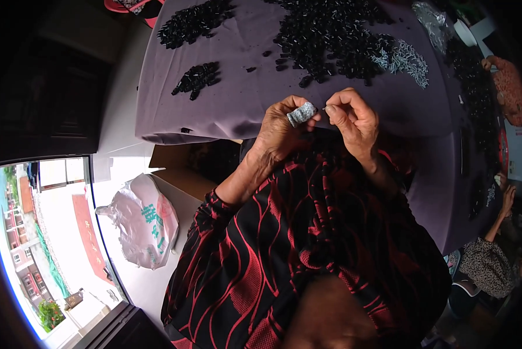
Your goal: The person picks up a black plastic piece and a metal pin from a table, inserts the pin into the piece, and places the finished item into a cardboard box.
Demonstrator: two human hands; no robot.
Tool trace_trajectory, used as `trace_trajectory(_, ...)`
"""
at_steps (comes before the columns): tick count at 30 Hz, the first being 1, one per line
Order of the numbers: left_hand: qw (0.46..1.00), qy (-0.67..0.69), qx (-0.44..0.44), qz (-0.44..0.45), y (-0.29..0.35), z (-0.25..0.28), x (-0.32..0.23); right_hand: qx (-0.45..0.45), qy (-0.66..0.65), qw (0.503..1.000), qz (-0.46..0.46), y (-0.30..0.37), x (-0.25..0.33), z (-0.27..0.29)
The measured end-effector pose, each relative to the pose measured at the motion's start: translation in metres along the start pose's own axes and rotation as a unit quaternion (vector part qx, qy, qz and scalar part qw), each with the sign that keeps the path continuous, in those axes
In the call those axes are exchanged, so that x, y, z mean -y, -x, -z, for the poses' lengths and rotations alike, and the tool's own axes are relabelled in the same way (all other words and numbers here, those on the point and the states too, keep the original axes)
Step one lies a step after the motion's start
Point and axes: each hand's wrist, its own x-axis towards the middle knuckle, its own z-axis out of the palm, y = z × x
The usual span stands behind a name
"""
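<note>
My left hand [279, 129] is raised at the near edge of a table with a purple cloth [238, 75]. Its thumb is wrapped in a silvery-grey covering [301, 114]. The fingers are closed, and what they hold, if anything, is mostly hidden. Close by on the right, my right hand [357, 125] makes a pinch, its fingertips facing the left thumb. Something tiny may sit in that pinch, too small to name. Beyond both hands lies a large heap of small black pieces [331, 41], with a pile of small silvery pins or screws [409, 64] at its right side.
Smaller groups of black pieces [197, 78] lie farther left on the cloth. A cardboard box [182, 168] stands below the table edge, and a white plastic bag [142, 221] is at my left. On the right, other people sit along the table near another black heap [476, 99].
</note>
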Motion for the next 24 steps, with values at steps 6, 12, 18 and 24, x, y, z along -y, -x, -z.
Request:
trace_trajectory(6, 0.999, 0.045, 0.015, -0.002, -0.001, -0.004, -0.001, 0.023, -0.059, 0.998, -0.024, -0.004, 0.004, -0.003)
trace_trajectory(12, 0.996, -0.075, 0.001, -0.054, 0.007, -0.011, -0.006, 0.012, -0.042, 0.998, -0.036, 0.000, 0.002, -0.004)
trace_trajectory(18, 0.990, -0.122, -0.004, -0.069, 0.009, -0.008, -0.004, 0.030, -0.020, 0.999, -0.008, 0.002, -0.003, -0.006)
trace_trajectory(24, 0.986, -0.150, -0.016, -0.070, 0.012, -0.008, -0.003, 0.025, -0.007, 1.000, -0.016, 0.004, -0.002, -0.009)
